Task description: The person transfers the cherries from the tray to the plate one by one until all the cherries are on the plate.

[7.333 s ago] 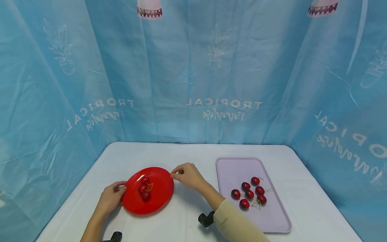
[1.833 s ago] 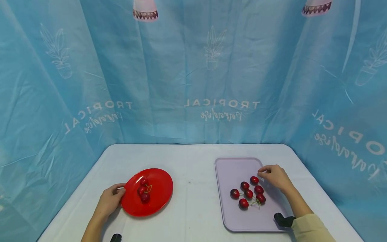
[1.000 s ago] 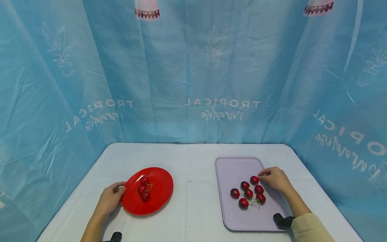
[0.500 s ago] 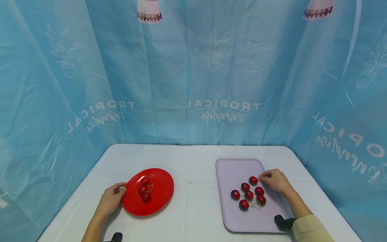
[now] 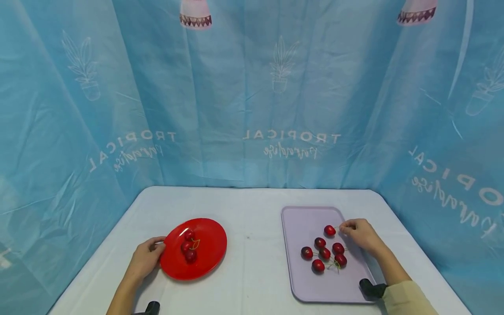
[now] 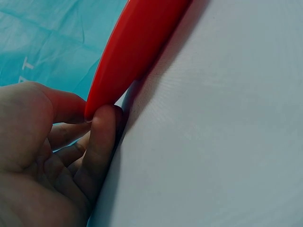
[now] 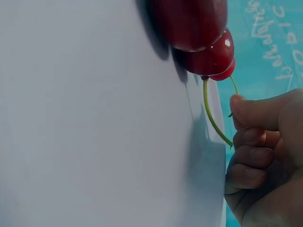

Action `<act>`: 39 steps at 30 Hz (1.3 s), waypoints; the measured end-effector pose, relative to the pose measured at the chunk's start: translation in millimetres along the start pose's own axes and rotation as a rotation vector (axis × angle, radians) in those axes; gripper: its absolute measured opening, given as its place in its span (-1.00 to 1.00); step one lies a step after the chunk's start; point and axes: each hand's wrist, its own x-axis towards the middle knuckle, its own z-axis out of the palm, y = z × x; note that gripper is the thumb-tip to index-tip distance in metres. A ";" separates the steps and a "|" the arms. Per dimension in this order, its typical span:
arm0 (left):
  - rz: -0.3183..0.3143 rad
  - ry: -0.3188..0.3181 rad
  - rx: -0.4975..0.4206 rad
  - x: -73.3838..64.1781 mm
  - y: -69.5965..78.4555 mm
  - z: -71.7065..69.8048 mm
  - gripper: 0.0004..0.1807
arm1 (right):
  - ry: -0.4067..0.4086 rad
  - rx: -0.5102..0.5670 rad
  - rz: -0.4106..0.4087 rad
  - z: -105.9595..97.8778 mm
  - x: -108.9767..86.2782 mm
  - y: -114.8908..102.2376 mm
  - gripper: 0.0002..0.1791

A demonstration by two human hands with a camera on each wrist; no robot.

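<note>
My left hand (image 5: 143, 259) pinches the left rim of a round red plate (image 5: 210, 251), its thumb on top and fingers beneath in the left wrist view. Three cherries (image 5: 188, 247) with stems lie left of the plate's middle. Over the right edge of a lilac tray (image 5: 311, 218), my right hand (image 5: 360, 234) pinches the green stem of a cherry (image 5: 330, 230) between thumb and forefinger. In the right wrist view that stem (image 7: 234, 85) runs up to the cherry, which is partly hidden behind nearer ones. Whether it touches the tray I cannot tell.
Several other cherries (image 5: 324, 253) lie grouped on the tray, some with stems crossing. The white table (image 5: 252, 271) runs between plate and tray. Blue curtains (image 5: 244, 96) stand behind it and at both sides. A black wrist mount (image 5: 370, 288) overhangs the tray's lower right.
My right hand has gone from the plate's right rim to the tray and taken hold of a cherry stem. That cherry has shifted slightly up and left. The left hand stays on the plate.
</note>
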 end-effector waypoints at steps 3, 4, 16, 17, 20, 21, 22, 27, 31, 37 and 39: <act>0.019 0.002 -0.001 -0.2 0.2 -1.9 -0.54 | 0.003 0.038 0.015 -2.4 0.8 -5.1 -0.65; 0.027 0.003 -0.002 -0.7 0.3 -2.3 -0.55 | 0.005 0.050 0.023 -2.8 1.1 -6.4 -0.64; 0.055 0.001 -0.023 -4.5 -2.1 0.3 -0.55 | 0.037 0.109 0.048 0.3 6.1 -22.5 -0.58; 0.053 0.002 -0.020 -4.5 -2.4 0.2 -0.56 | 0.048 0.109 0.055 1.7 7.2 -24.0 -0.60; 0.050 0.003 -0.011 -4.3 -2.6 -0.4 -0.55 | 0.057 0.115 0.057 5.4 9.6 -28.2 -0.62; 0.050 0.004 -0.007 -4.2 -2.6 -0.7 -0.55 | 0.058 0.117 0.057 6.6 10.1 -30.1 -0.62; 0.050 0.005 -0.005 -4.0 -2.6 -0.8 -0.55 | 0.056 0.119 0.054 7.9 10.9 -31.5 -0.62; 0.051 0.004 -0.007 -3.3 -2.1 -1.2 -0.54 | 0.030 0.133 0.003 12.0 13.2 -38.8 -0.59; 0.052 0.004 -0.012 -3.6 -1.6 -1.1 -0.55 | 0.029 0.137 -0.022 13.9 14.6 -41.2 -0.61; 0.051 0.002 -0.022 -3.8 -1.1 -1.1 -0.55 | 0.042 0.157 -0.038 17.4 14.3 -44.4 -0.62; 0.051 0.003 -0.023 -3.7 -1.3 -1.1 -0.56 | 0.041 0.171 -0.032 19.0 13.9 -45.7 -0.62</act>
